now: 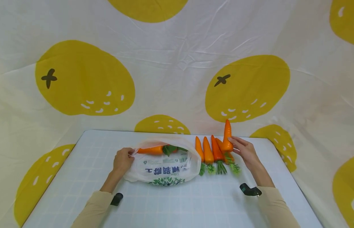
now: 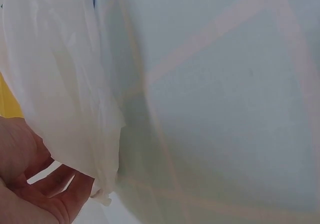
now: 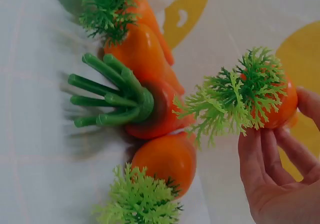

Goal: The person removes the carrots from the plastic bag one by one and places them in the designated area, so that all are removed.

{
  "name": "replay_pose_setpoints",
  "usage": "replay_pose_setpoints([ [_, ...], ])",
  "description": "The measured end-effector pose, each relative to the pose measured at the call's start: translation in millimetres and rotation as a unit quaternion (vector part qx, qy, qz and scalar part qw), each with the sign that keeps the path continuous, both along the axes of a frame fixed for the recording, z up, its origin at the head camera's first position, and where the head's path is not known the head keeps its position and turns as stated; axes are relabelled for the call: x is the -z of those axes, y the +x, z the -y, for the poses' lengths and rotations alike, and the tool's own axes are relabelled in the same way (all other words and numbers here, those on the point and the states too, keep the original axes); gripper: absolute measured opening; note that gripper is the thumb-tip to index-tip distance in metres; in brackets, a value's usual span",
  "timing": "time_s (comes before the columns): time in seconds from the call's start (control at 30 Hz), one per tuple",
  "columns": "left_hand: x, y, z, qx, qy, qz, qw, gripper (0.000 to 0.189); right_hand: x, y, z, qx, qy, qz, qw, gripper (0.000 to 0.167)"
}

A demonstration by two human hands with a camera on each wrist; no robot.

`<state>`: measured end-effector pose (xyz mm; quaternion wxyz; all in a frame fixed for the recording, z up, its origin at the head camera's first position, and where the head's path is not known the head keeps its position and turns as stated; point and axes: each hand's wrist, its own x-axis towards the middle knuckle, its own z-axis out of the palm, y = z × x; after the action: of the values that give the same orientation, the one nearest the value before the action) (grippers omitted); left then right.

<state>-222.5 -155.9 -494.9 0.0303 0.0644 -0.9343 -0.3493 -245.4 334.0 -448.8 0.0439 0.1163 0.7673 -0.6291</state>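
A pale cloth (image 1: 171, 82) printed with big yellow fruit is hanging behind a white worktop (image 1: 165, 209) marked with a faint grid. On the worktop, left of centre, a thin white plastic bag (image 1: 137, 172) is lying with its mouth gaping. It is showing a line of large dark-blue characters (image 1: 162, 170), too distorted to read with certainty; smaller print is running above them, too tiny to make out, and a green leaf pattern is spreading below. Beige sleeves (image 1: 94, 202) are reaching in from the near edge. The left hand (image 1: 123, 162) is pinching the bag's left rim between fingers and thumb. The right hand (image 1: 246, 152) is gripping an orange carrot (image 1: 227, 136) by its thick end, holding it tip up above the right end of a row. In that row four more carrots (image 1: 208, 151) are lying side by side just right of the bag, tips pointing away from the person. Inside the bag another carrot (image 1: 151, 150) is resting, tip toward the left hand, with green tops and a bit of orange-red showing beside it. A small black device (image 1: 117, 199) is sitting at each wrist.
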Motion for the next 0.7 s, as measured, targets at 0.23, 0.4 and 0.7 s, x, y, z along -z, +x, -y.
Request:
replay_pose_setpoints([
  [0.23, -0.1, -0.1, 1.4, 0.002, 0.004, -0.013, 0.9999, 0.029, 2.5, -4.1, -16.5, 0.009, 0.021, 0.021, 0.9995, 0.081],
  [0.4, 0.1, -0.7, 2.4, 0.005, 0.008, -0.03, 0.9995, 0.028, 7.1, -8.0, -25.8, 0.007, 0.045, 0.038, 0.9983, 0.085],
  [0.7, 2.2, -0.8, 2.1, 0.004, 0.015, -0.024, 0.9996, 0.028, 25.5, -10.1, -44.8, -0.007, 0.061, 0.066, 0.996, 0.088],
])
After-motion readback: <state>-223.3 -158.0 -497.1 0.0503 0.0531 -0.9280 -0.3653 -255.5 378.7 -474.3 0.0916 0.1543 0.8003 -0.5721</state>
